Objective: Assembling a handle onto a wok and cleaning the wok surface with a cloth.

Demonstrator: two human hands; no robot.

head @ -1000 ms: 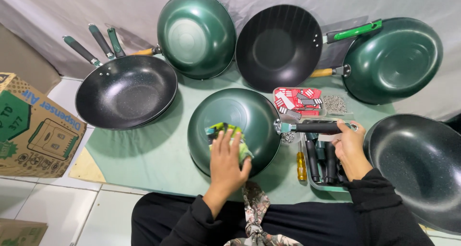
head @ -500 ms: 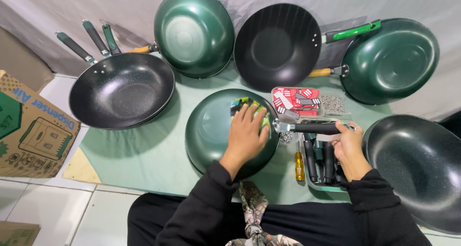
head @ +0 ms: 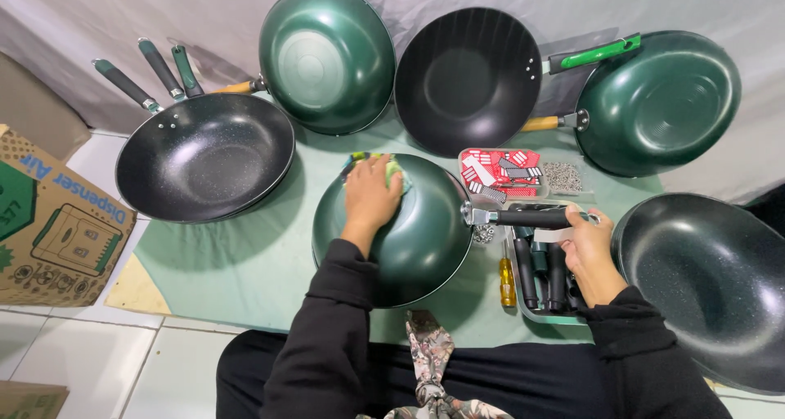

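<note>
On the green mat point(head: 245, 264), straight ahead of the person, an upturned green wok point(head: 409, 239) lies dome up. The left hand point(head: 372, 194) rests flat on the dome at about eleven o'clock from its centre, fingers spread and pressing a yellow-green sponge point(head: 384, 164) against the metal — the sponge peeks out past the fingertips at the wok's far rim. The right hand point(head: 589, 243) is at three o'clock from the wok, fingers wrapped closed around the end of the wok's black handle point(head: 527, 218), which runs out level to the right from a metal bracket at the rim.

Beneath that handle sits a tray point(head: 523, 309) of loose black handles, and a yellow-handled screwdriver point(head: 508, 278) lies just beside the tray's left edge. At one o'clock from the wok are a red packet point(head: 500, 171) and a small clear bag of screws point(head: 562, 176).

Other pans ring the work — a black speckled pan point(head: 204, 157) at ten o'clock with three dark handles fanned behind it, an upturned green wok point(head: 327, 58) at twelve, a black wok point(head: 468, 80) tilted beside it, a green wok point(head: 658, 104) at two, and a dark speckled pan point(head: 711, 288) at four. A cardboard box point(head: 49, 215) stands on the tiles at nine o'clock.
</note>
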